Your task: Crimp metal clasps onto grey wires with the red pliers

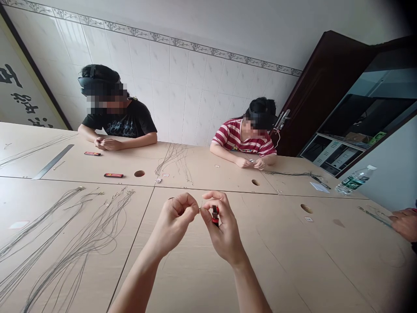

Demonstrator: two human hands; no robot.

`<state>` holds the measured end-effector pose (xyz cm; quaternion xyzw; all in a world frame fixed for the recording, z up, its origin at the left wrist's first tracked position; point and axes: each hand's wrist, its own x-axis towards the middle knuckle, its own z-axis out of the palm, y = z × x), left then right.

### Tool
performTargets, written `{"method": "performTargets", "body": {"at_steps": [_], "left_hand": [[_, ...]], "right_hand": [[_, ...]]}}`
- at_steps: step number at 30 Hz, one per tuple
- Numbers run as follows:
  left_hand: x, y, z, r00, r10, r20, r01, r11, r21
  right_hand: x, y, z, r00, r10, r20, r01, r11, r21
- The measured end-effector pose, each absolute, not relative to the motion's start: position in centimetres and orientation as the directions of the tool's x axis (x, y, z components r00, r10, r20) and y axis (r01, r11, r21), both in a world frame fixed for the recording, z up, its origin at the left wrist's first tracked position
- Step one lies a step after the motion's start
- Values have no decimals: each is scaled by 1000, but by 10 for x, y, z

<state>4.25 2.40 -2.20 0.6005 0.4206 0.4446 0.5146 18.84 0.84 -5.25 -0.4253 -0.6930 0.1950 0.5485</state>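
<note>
With the fingers of your left hand (174, 226) pinched together on a thin cord (200, 210) over the table (195, 274) and those of your right hand (224, 232) curled around a small red-and-black tool (215, 215) just beside it, steady both wrists so the cord cannot slip.

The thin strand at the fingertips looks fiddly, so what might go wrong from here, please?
The thin strand could slip, as the left hand pinches it only by the fingertips.
The red-and-black tool in the right hand might drop.
The overlapping loose strands at left could tangle.
</note>
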Motion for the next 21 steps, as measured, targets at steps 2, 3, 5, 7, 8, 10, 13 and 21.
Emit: {"method": "performTargets", "body": {"at_steps": [2, 3, 5, 7, 8, 10, 13, 21], "left_hand": [[42, 23, -21, 253, 962, 98, 59, -117, 991], [42, 23, -21, 254, 962, 98, 65, -118, 991], [41, 23, -21, 255, 962, 101, 76, -124, 989], [41, 22, -21, 255, 961, 107, 83, -132, 988], [41, 22, -21, 256, 960, 110, 86, -136, 987], [42, 23, -20, 261, 959, 113, 88, -140, 986], [42, 23, -18, 266, 958, 107, 96, -137, 986], [40, 22, -21, 277, 956, 98, 102, -131, 986]], "right_hand": [[188, 8, -52, -38, 799, 600, 375, 568, -732], [188, 8, -52, -39, 795, 606, 375, 574, -728], [188, 8, -52, -40, 788, 614, 374, 582, -722], [189, 7, -51, -41, 786, 616, 375, 584, -720], [189, 7, -52, -41, 787, 616, 375, 583, -720], [190, 7, -52, -45, 789, 612, 375, 581, -722], [191, 7, -53, -53, 793, 608, 379, 579, -722], [192, 7, -53, -60, 802, 594, 403, 564, -721]]}}
